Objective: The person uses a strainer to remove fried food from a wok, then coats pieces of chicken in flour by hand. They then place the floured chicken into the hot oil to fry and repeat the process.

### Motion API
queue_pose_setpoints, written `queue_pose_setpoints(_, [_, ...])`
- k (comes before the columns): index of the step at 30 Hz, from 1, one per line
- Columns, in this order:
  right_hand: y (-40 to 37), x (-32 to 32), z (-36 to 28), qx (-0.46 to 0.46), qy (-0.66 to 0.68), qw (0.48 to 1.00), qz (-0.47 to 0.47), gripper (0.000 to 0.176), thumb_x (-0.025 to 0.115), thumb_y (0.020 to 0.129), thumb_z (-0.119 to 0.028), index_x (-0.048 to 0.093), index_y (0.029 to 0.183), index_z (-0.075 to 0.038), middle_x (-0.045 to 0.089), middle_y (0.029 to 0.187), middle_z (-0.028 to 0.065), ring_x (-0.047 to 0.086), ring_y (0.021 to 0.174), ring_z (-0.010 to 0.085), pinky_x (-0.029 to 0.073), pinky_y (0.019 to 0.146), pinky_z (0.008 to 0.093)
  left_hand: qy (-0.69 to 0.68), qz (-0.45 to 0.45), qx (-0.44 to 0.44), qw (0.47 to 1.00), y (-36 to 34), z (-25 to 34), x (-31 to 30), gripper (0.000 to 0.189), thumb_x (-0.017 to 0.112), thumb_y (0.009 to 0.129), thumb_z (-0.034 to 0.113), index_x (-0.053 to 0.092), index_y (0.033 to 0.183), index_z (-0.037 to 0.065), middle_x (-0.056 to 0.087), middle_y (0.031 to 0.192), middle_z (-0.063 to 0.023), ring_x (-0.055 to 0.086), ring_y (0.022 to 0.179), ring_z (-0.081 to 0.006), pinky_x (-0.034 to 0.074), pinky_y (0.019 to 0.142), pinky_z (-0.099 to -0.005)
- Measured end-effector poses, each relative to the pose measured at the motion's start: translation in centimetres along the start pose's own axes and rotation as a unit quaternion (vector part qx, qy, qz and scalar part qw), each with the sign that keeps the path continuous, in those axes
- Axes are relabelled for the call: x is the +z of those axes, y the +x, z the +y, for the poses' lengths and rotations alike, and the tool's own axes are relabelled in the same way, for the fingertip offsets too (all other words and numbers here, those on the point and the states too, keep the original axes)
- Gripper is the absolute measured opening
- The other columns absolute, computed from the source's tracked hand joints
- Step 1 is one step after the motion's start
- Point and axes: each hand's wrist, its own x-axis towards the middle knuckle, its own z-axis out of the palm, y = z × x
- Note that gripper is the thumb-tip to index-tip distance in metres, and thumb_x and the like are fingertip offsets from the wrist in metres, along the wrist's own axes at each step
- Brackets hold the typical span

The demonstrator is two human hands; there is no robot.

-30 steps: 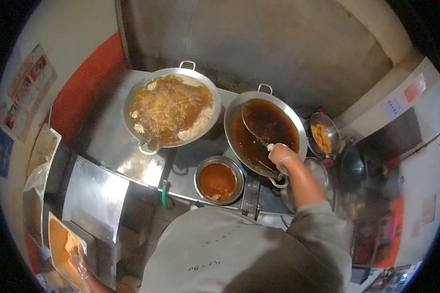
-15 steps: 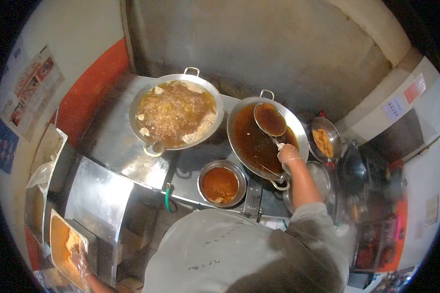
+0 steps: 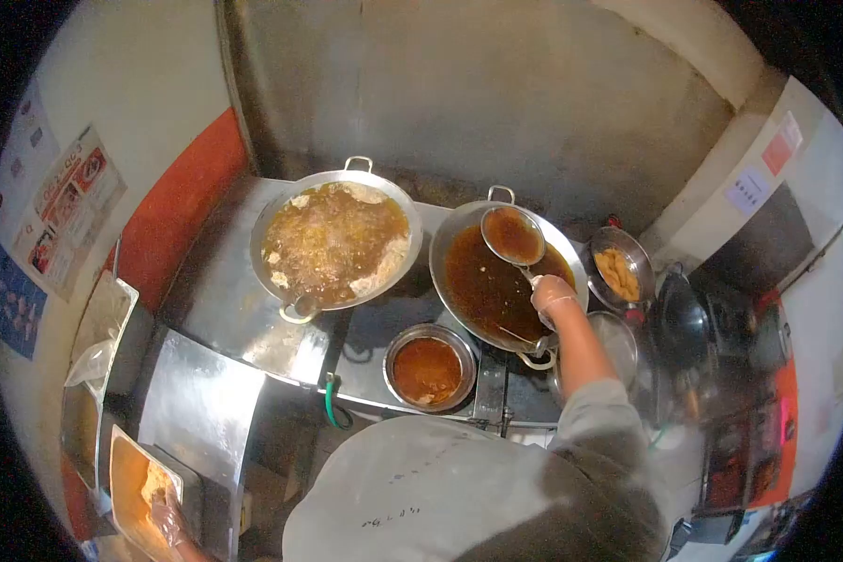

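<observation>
My right hand [image 3: 554, 298], in a clear plastic glove, is closed around the handle of a round skimmer [image 3: 513, 234]. The skimmer's head is over the dark brown oil in the right-hand wok [image 3: 445, 239], near its far side. At the lower left, my gloved left hand [image 3: 169, 521] is inside an orange-lined tub [image 3: 129, 478], its fingers bent against pale orange crumbly coating [image 3: 155, 481]. What those fingers hold, if anything, is hidden. In the left-hand wok [image 3: 273, 197], oil bubbles hard, with pale coated pieces [image 3: 382, 270] around the edge.
A metal pot [image 3: 428, 368] of reddish-brown liquid stands at the counter's front edge. Right of the woks, a metal bowl [image 3: 618, 273] holds golden fried pieces. A second utensil's end [image 3: 306, 304] rests on the left wok's rim. A green hose [image 3: 332, 401] hangs off the front.
The whole view has shifted slightly, so the woks and tub sit lower. My left hand's fingers have changed position in the coating. My right hand keeps hold of the skimmer over the oil.
</observation>
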Motion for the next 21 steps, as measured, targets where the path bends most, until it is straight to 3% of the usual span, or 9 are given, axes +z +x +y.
queue_pose_setpoints(5, [0.0,-0.5,1.3,0.03,-0.028,0.999,-0.002,0.032,0.06,0.095,-0.01,0.075,0.124,-0.004,0.07,0.131,0.0219,0.067,0.124,0.0387,0.054,0.104,0.0475,0.021,0.018,0.029,0.999,1.3,-3.4,2.1,0.051,0.06,0.101,0.042,0.07,0.111,-0.007,0.073,0.098,-0.0274,0.069,0.091,-0.042,0.051,0.084,-0.0488])
queue_pose_setpoints(7, [-3.0,-2.2,1.2,0.024,0.003,0.999,0.034,0.03,0.062,0.094,-0.011,0.076,0.12,-0.005,0.073,0.127,0.0203,0.069,0.12,0.0387,0.055,0.102,0.0476,-0.238,0.04,-0.007,0.97,2.2,-6.8,4.3,0.048,0.06,0.101,0.04,0.07,0.106,-0.006,0.072,0.095,-0.0264,0.068,0.088,-0.0403,0.051,0.082,-0.0479])
queue_pose_setpoints(8, [-3.8,-2.4,1.4,0.025,0.004,0.999,0.037,0.03,0.062,0.094,-0.011,0.076,0.12,-0.005,0.073,0.127,0.0203,0.069,0.12,0.0387,0.055,0.102,0.0476,-0.241,0.041,-0.005,0.97,2.3,-6.8,4.4,0.048,0.06,0.101,0.04,0.07,0.106,-0.006,0.072,0.095,-0.0264,0.068,0.088,-0.0403,0.051,0.082,-0.0479])
queue_pose_setpoints(10, [-5.2,-2.3,1.9,0.023,0.017,0.999,0.044,0.027,0.064,0.092,-0.012,0.076,0.116,-0.006,0.074,0.122,0.02,0.071,0.116,0.0391,0.056,0.1,0.0477,-0.08,-0.02,0.048,0.995,2.2,-6.5,3.4,0.037,0.051,0.107,0.039,0.067,0.103,0.006,0.068,0.106,-0.0234,0.066,0.092,-0.0406,0.053,0.08,-0.0488])
queue_pose_setpoints(13, [-7.2,-1.4,2.4,0.047,0.046,0.997,0.05,0.027,0.065,0.092,-0.013,0.076,0.116,-0.006,0.074,0.12,0.0215,0.071,0.114,0.0397,0.056,0.099,0.0484,0.037,-0.028,-0.004,0.999,1.0,-3.1,1.5,0.04,0.05,0.107,0.041,0.067,0.102,0.006,0.067,0.106,-0.0231,0.066,0.094,-0.0416,0.051,0.082,-0.0494])
queue_pose_setpoints(16, [-8.1,0.0,3.4,0.053,0.058,0.996,0.049,0.026,0.065,0.093,-0.014,0.077,0.115,-0.007,0.074,0.118,0.0222,0.071,0.113,0.0402,0.056,0.099,0.0487,0.043,0.012,0.035,0.998,1.0,-3.4,1.9,0.045,0.051,0.106,0.046,0.066,0.101,0.004,0.068,0.103,-0.024,0.065,0.096,-0.0424,0.05,0.083,-0.0497])
queue_pose_setpoints(21, [-10.3,0.9,4.1,0.068,0.093,0.991,0.067,0.03,0.066,0.09,-0.016,0.076,0.117,-0.01,0.074,0.119,0.0215,0.07,0.113,0.0395,0.056,0.098,0.0494,0.028,-0.018,0.049,0.998,2.5,-5.2,2.3,0.051,0.053,0.104,0.051,0.067,0.105,0.003,0.065,0.097,-0.0253,0.063,0.093,-0.0456,0.048,0.082,-0.0503])
